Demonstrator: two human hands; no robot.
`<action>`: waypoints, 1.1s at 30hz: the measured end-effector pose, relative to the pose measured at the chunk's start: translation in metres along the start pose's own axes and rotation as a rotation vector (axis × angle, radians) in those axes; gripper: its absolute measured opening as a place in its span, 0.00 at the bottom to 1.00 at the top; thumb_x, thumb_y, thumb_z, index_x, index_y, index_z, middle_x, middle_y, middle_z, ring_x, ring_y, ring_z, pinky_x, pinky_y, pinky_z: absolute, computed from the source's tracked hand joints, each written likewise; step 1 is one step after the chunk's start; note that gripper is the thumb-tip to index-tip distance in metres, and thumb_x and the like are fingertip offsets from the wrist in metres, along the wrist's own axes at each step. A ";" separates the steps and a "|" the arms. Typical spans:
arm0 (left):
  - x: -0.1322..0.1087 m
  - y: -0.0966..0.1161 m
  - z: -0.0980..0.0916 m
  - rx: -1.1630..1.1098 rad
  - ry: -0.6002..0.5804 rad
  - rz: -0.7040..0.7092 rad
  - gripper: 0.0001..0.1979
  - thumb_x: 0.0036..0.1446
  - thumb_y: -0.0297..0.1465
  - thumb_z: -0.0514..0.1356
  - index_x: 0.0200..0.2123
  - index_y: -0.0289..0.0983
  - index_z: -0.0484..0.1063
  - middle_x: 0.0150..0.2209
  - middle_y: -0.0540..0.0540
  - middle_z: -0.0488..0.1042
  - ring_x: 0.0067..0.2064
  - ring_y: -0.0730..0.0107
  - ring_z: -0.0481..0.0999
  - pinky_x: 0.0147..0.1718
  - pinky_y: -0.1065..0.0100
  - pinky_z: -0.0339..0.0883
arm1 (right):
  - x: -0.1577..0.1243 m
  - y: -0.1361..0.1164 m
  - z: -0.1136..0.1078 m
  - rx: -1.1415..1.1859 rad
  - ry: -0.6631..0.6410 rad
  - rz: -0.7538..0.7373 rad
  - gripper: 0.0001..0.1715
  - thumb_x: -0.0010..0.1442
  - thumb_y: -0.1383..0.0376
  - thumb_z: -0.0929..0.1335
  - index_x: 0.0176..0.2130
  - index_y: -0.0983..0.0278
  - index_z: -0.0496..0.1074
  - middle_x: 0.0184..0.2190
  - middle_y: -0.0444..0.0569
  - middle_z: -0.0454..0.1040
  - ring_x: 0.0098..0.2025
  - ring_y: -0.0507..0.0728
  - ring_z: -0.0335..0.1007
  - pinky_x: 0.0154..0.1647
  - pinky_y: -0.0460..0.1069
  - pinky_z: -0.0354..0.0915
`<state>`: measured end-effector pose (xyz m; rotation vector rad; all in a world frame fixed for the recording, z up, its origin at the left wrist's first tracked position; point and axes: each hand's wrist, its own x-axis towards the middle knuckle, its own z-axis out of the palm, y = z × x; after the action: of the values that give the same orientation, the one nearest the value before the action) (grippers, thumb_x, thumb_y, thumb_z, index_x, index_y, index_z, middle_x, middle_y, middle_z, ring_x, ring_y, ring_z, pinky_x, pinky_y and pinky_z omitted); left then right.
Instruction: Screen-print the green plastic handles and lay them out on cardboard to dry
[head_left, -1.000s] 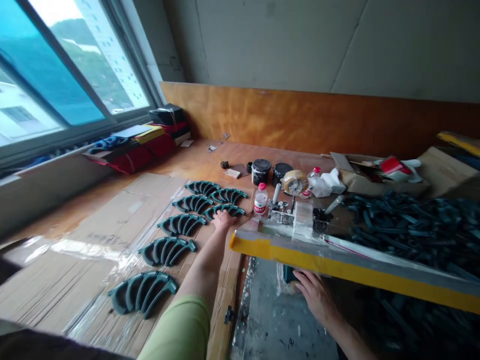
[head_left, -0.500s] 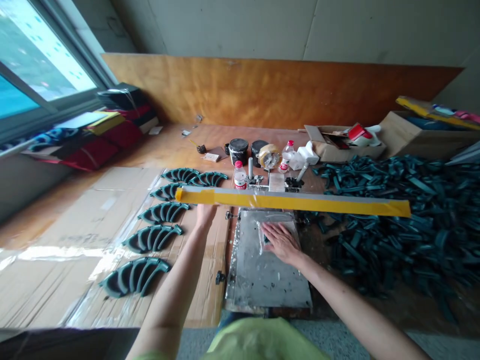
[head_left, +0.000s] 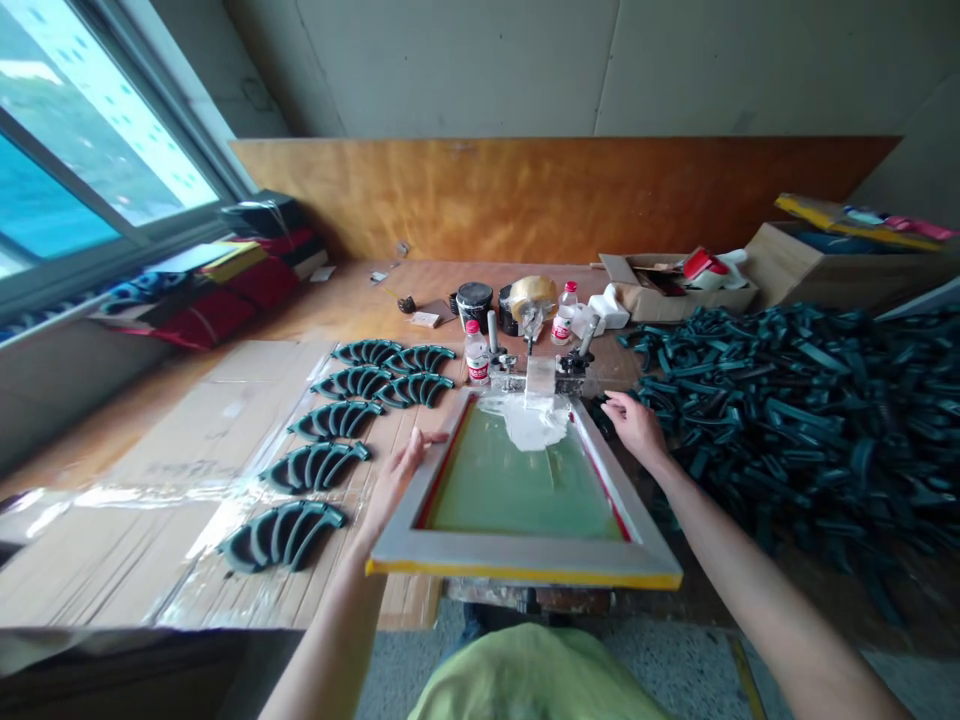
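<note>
A silk-screen frame (head_left: 540,552) with a green mesh lies low over the base, its yellow-taped edge towards me. White ink (head_left: 534,422) pools at the mesh's far end, below a pale squeegee block (head_left: 540,378) on a metal clamp. My left hand (head_left: 405,462) is beside the frame's left rail, fingers apart and holding nothing. Past the right rail, my right hand (head_left: 631,422) is near the edge of a heap of dark green parts (head_left: 765,420), its fingers partly curled; whether a part is between them is too small to tell.
Rows of fan-shaped green pieces (head_left: 285,537) lie on cardboard (head_left: 187,450) to the left. Bottles (head_left: 476,355), black tubs (head_left: 474,303) and a tape roll (head_left: 532,292) stand behind the clamp. Open boxes (head_left: 799,268) are at the back right.
The screen frame has swung down from its raised position and now covers the grey base. My right hand has left the plastic-covered base and moved right; my left hand is off the frame's edge.
</note>
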<state>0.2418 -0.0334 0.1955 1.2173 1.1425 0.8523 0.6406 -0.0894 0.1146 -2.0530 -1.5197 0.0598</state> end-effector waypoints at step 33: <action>-0.004 -0.133 0.001 0.004 -0.092 -0.176 0.41 0.51 0.53 0.61 0.63 0.37 0.62 0.33 0.47 0.77 0.31 0.65 0.74 0.27 0.69 0.65 | 0.005 -0.112 0.048 -0.542 -0.311 -0.234 0.14 0.61 0.72 0.60 0.43 0.67 0.72 0.41 0.59 0.75 0.44 0.62 0.67 0.40 0.51 0.61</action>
<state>0.2309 -0.0615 0.0661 1.1293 1.1577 0.6558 0.5285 -0.0445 0.1284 -2.3316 -2.1473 -0.1457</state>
